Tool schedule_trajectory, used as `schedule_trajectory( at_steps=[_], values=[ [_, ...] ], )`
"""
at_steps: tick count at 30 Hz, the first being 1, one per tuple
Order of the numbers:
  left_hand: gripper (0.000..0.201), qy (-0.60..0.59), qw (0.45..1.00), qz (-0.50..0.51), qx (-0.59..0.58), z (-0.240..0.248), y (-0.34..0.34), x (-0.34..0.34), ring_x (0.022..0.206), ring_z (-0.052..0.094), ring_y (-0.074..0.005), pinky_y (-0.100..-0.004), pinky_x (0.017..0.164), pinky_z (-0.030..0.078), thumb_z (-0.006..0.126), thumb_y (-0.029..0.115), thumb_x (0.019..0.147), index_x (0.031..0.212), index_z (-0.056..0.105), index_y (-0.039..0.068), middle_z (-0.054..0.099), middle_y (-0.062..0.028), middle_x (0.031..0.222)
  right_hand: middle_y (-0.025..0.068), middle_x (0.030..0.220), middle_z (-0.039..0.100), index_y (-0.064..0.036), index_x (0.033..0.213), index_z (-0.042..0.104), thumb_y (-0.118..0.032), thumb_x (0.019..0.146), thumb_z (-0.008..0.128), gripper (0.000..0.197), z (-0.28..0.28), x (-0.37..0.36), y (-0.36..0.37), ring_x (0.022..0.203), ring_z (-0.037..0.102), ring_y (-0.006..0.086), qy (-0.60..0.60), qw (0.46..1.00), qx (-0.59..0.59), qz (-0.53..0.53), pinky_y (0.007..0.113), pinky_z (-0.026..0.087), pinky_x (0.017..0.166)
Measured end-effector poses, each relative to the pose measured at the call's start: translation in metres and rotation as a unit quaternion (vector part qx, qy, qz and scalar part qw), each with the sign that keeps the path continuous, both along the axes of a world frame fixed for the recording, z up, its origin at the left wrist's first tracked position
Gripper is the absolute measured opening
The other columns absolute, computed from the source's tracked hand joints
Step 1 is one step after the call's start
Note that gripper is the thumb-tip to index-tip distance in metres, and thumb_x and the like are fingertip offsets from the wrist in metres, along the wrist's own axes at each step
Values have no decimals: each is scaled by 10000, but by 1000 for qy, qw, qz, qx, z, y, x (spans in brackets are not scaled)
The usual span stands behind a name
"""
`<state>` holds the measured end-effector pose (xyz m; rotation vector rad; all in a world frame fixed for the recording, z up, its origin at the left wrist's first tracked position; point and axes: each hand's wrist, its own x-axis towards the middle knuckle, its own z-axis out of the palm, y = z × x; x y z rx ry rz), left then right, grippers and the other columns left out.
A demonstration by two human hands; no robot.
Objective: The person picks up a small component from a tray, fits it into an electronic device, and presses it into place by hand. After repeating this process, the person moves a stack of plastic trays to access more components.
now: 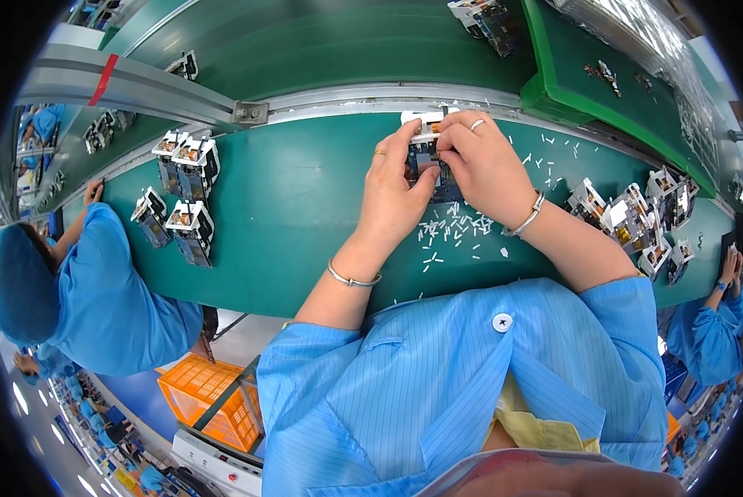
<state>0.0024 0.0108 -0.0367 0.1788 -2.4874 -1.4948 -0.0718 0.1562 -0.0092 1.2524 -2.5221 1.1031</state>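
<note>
Both my hands are at one electronic assembly [447,192], a dark blue circuit board with a white plastic frame and a copper-coloured part at its far end. It lies on the green bench top near the metal rail. My left hand [393,178] grips its left side, thumb across the board. My right hand [489,157] is closed over the far right part, thumb and fingertips pinched together; anything tiny between them is hidden. Small white strips [454,228] lie scattered around the board, mostly on its near side and to the right.
Several similar assemblies [191,166] stand on the bench at the left, and more [632,217] cluster at the right. A metal rail [338,101] borders the far edge; beyond it runs a green conveyor belt [371,50]. A green-edged tray [628,124] is at far right. A co-worker [98,282] sits left.
</note>
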Motion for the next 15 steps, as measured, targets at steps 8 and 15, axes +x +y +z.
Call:
schedule_trajectory(
  at_steps=[8, 15],
  values=[
    [495, -3, 999, 15, 36, 7, 3, -1, 760, 618, -203, -296, 655, 525, 658, 35, 812, 1286, 517, 63, 568, -171, 1153, 135, 1050, 581, -11, 883, 549, 27, 778, 628, 137, 0, 7, 1, 1011, 563, 323, -4, 1000, 11, -20, 379, 470, 860],
    [463, -18, 995, 42, 93, 0, 5, -6, 725, 591, -155, -265, 627, 508, 662, 32, 783, 1231, 566, 101, 576, -143, 1116, 137, 1047, 584, -14, 882, 548, 35, 774, 629, 143, -3, 8, 1, 987, 575, 321, -4, 1000, 5, -29, 369, 480, 848]
  ],
)
